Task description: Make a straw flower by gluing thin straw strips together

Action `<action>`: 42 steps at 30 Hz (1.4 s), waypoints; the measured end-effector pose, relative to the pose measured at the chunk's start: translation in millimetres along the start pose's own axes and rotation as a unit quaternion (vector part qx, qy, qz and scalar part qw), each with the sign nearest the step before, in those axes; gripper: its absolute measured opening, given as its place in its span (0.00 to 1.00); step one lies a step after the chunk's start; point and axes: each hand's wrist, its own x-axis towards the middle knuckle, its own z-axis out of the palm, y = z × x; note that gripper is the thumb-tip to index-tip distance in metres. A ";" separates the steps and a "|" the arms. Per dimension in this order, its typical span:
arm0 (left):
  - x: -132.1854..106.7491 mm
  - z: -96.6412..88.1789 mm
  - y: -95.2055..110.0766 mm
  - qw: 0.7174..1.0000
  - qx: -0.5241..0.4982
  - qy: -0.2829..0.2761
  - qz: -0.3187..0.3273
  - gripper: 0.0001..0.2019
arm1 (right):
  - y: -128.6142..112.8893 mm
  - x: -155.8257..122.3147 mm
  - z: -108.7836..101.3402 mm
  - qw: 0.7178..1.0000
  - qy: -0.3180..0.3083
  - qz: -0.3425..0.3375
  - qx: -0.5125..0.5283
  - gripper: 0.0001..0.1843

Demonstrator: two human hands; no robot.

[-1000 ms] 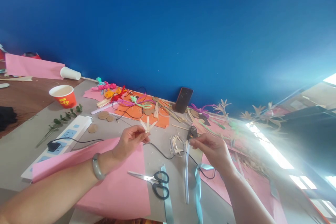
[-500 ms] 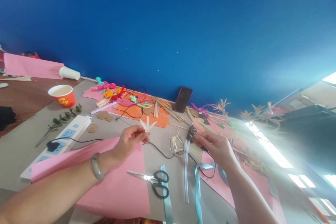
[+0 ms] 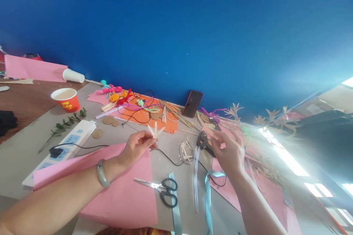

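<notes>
On the red paper cup (image 3: 68, 104) I see yellow letters, but I cannot read the word with certainty. The left hand (image 3: 143, 142) pinches a small pale flower (image 3: 156, 130) between thumb and fingers, above the edge of the pink paper (image 3: 129, 187). The right hand (image 3: 227, 148) is partly open at the glue gun (image 3: 203, 141); its fingertips are blurred, so I cannot tell if they touch. Scissors (image 3: 159, 187) lie nearer, across blue ribbon (image 3: 176, 218); behind leans a smartphone (image 3: 193, 104).

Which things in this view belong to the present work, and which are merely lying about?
Likely in use:
- pale pointed piece, in the left hand
- black glue gun, near the right hand

Probably lying about:
- scissors
- phone
- red cup
- leafy sprig
</notes>
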 end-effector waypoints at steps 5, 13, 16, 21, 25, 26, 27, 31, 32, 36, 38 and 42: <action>-0.2 -0.5 -0.6 1.000 0.003 0.001 -0.004 0.11 | -11.6 -3.1 8.1 0.990 -0.117 -0.072 0.021 0.32; 0.1 -4.1 -2.9 0.999 0.033 -0.012 0.003 0.11 | -25.1 -10.1 33.1 0.961 -0.274 -0.005 0.043 0.08; -0.5 -3.8 -1.7 0.999 0.034 -0.017 0.001 0.11 | -27.6 -9.3 40.1 0.955 -0.291 0.010 0.048 0.08; -0.7 -3.1 -0.9 0.999 0.035 -0.013 -0.002 0.12 | -29.5 -9.3 42.3 0.948 -0.310 0.036 0.067 0.08; -1.0 -3.1 -0.3 0.999 0.039 -0.011 -0.002 0.12 | -29.4 -8.7 34.8 0.946 -0.286 0.061 0.137 0.09; -1.0 -3.2 -0.2 0.999 0.038 -0.011 -0.002 0.12 | -28.9 -8.1 32.3 0.943 -0.280 0.073 0.161 0.09; -0.9 -3.2 -0.3 0.999 0.038 -0.011 -0.002 0.12 | -28.2 -7.3 29.9 0.939 -0.275 0.089 0.186 0.09; -0.2 -3.8 -2.5 0.999 0.038 -0.016 0.002 0.12 | -24.8 -3.2 20.2 0.898 -0.260 0.182 0.304 0.12; 0.0 -3.9 -3.3 0.999 0.037 -0.016 0.003 0.12 | -24.0 -2.2 18.0 0.885 -0.254 0.203 0.334 0.12; 0.9 -4.0 -5.9 0.999 0.028 -0.015 0.004 0.11 | -20.7 -0.7 12.4 0.845 -0.232 0.252 0.410 0.13; 1.0 -3.8 -6.0 0.999 0.027 -0.016 0.006 0.11 | -19.4 -1.1 11.8 0.830 -0.227 0.266 0.434 0.13; 0.9 -3.8 -4.8 0.999 0.026 -0.017 0.008 0.12 | -19.2 -1.5 12.6 0.794 -0.222 0.288 0.487 0.14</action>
